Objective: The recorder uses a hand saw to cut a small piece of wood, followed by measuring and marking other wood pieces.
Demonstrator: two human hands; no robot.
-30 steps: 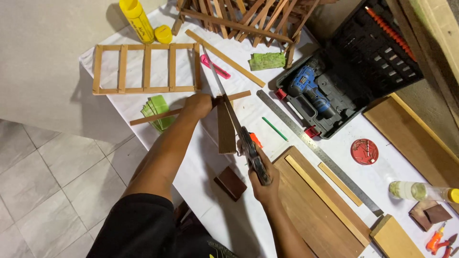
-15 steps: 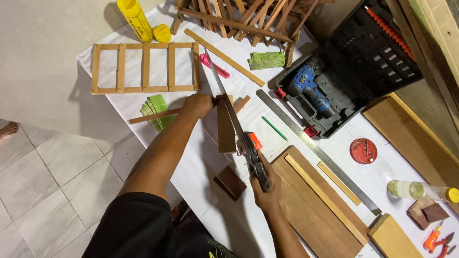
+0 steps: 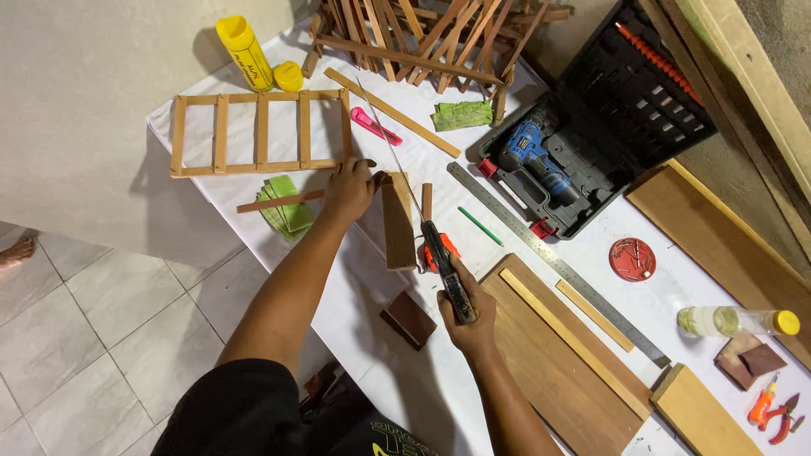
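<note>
Right hand [image 3: 463, 317] fingers wrapped on the handsaw [image 3: 414, 198], left hand [image 3: 349, 187] fingers pressing the wooden strip [image 3: 397, 221] flat; blade could jump toward them if it slips.

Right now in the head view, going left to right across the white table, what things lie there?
Ladder-like wooden slat frame → person's left hand → upright wooden block → person's right hand gripping a handsaw → blue cordless drill → round red lid → yellow-capped clear bottle.
</note>
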